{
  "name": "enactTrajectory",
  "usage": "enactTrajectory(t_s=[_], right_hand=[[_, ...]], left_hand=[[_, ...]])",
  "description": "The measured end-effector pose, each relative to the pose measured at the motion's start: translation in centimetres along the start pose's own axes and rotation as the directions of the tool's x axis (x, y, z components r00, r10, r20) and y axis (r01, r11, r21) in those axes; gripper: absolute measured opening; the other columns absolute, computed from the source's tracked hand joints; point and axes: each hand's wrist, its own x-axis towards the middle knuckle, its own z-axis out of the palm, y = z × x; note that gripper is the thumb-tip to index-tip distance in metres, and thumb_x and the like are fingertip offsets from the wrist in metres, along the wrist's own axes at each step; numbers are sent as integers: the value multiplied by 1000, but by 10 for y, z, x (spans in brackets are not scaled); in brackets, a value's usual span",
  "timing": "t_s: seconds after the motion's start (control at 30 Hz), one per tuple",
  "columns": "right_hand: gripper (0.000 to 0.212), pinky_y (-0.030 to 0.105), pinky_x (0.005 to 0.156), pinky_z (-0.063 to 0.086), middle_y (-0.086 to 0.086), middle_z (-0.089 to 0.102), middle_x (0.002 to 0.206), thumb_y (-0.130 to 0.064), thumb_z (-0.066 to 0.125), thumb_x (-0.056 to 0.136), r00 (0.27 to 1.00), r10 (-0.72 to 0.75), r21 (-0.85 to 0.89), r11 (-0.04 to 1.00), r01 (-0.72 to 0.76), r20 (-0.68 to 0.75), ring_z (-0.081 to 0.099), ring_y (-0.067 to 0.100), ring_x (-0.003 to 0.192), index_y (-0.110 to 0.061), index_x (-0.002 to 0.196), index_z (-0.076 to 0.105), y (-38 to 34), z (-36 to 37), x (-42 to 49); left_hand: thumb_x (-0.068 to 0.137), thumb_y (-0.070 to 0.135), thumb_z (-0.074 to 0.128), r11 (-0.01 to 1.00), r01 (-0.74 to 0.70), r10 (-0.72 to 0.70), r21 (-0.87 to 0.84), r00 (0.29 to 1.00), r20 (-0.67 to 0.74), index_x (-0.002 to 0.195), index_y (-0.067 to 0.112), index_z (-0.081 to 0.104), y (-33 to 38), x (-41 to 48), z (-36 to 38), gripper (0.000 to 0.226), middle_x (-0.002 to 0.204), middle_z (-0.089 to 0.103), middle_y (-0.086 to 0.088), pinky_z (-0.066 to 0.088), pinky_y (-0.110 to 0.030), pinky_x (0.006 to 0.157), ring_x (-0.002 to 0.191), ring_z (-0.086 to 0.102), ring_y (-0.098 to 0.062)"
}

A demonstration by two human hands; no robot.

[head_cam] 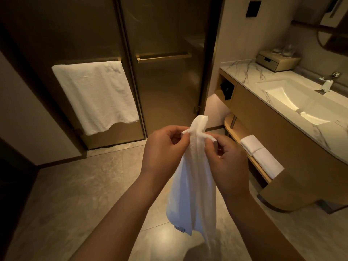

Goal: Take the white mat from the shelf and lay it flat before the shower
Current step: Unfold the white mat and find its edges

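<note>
The white mat hangs bunched and vertical in mid-air in front of me, its top edge pinched between both hands. My left hand grips the top edge from the left and my right hand grips it from the right, the two close together. The mat's lower end dangles above the floor tiles. The shower's glass doors stand shut straight ahead. The low wooden shelf under the vanity is to the right.
A white towel hangs on the left door's bar. Two folded white towels lie on the shelf. The marble vanity with sink and tap fills the right. Bare floor tiles stretch before the doors.
</note>
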Motion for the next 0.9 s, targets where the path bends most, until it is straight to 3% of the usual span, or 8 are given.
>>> enactTrajectory(t_s=[0.2, 0.43, 0.47, 0.53, 0.6, 0.9], right_hand=[[19, 11, 72, 45, -13, 63, 95, -30, 52, 93, 998, 5, -79, 997, -10, -56, 58, -5, 82, -23, 106, 65, 21, -15, 6], [24, 11, 65, 40, -14, 62, 95, -32, 51, 93, 994, 57, -163, 984, -72, -93, 56, -4, 75, -25, 112, 64, 37, -44, 8], [24, 14, 67, 44, -11, 64, 97, -31, 50, 93, 994, 60, -176, 981, -76, -94, 57, -1, 76, -24, 112, 64, 39, -47, 9], [27, 33, 77, 55, -1, 68, 105, -29, 48, 95, 990, 98, -210, 971, -117, -100, 61, 10, 84, -20, 116, 63, 44, -53, 11], [28, 47, 81, 56, 5, 69, 107, -27, 48, 95, 986, 117, -245, 959, -142, -117, 62, 18, 85, -17, 117, 62, 51, -57, 13], [26, 42, 77, 53, 7, 69, 106, -25, 50, 94, 970, 102, -317, 933, -170, -220, 59, 17, 83, -15, 114, 63, 90, -77, 22]], left_hand=[[90, 28, 57, 998, 27, -23, 63, 998, -65, 97, 29, 68, -13, 4, -4, 13, 85, 66, 19, 51, -11, 65, 80, 60, 4], [95, 28, 47, 992, 42, -21, 116, 985, -170, 98, 28, 61, -21, 6, -7, 14, 91, 63, 12, 46, -14, 65, 82, 58, -2], [96, 27, 46, 991, 31, -7, 131, 984, -180, 98, 27, 61, -22, 7, -8, 15, 91, 63, 12, 46, -15, 66, 82, 58, -2], [96, 25, 46, 987, 8, 23, 162, 981, -191, 97, 27, 61, -24, 8, -10, 16, 91, 63, 11, 46, -16, 68, 83, 57, -1], [96, 24, 46, 984, -5, 41, 180, 979, -197, 96, 27, 60, -26, 9, -12, 15, 90, 62, 11, 44, -15, 67, 83, 57, -1], [96, 26, 46, 976, 7, 48, 220, 969, -243, 97, 29, 59, -38, 13, -26, 14, 91, 62, 13, 44, -16, 66, 83, 57, -1]])
